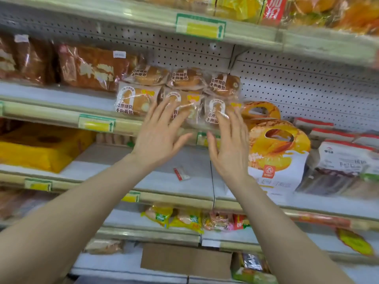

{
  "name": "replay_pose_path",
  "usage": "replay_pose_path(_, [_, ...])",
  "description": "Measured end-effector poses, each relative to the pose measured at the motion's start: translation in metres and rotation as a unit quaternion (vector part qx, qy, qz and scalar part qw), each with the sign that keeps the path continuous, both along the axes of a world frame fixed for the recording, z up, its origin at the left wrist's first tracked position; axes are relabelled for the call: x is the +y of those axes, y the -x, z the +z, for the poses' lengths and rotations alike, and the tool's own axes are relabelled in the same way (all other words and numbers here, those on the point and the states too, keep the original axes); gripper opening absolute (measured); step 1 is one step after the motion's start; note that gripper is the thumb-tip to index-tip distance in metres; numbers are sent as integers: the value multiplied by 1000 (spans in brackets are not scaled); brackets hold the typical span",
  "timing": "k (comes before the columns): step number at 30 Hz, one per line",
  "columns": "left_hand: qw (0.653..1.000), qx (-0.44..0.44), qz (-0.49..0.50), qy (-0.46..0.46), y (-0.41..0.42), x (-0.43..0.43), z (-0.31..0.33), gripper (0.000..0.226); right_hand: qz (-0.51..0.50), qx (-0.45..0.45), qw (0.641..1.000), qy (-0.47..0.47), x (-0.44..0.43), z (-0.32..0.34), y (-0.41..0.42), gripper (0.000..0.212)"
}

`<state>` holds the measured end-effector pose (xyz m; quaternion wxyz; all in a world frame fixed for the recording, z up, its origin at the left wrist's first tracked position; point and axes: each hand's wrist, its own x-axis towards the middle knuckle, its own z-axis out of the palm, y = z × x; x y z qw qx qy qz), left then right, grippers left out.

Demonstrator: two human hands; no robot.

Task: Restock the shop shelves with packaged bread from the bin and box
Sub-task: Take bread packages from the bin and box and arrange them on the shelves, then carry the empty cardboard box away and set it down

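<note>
- Bread packets (135, 101): six are shown stacked in two rows of three at the front edge of the shelf (41, 93).
- Left hand (158, 136): fingers are spread straight, with the tips laid on the middle lower packet.
- Right hand (229, 144): fingers are held straight against the right lower packet, beside the yellow bags (276, 152).

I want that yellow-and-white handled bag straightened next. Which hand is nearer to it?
Right. The right hand is just left of the yellow-and-white handled bag; the left hand is farther left, at the middle bread pack.
</note>
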<state>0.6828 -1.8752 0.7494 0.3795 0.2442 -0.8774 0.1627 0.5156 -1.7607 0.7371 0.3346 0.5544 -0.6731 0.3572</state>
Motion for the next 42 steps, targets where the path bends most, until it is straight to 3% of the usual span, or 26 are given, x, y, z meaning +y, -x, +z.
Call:
replay_pose_path(12, [992,-36,-62,-100,-40,91,-144,40,10,-39,993,-113,119,-153,-54,39])
replay_pose_path(21, [973,-81,-35,-214,-11,166,-264,37,13,-116,953,-281,218,-271,-23,48])
replay_pose_path(26, [934,-120,34,-335,19,224,-325,43,28,-152,914,-375,270,-322,21,48])
replay_pose_path(33, [892,-91,124,-426,60,312,-413,41,78,-177,871,-452,319,-397,89,67])
replay_pose_path(42, [774,-86,210,-591,87,369,-567,49,53,-197,819,-536,321,-543,131,62])
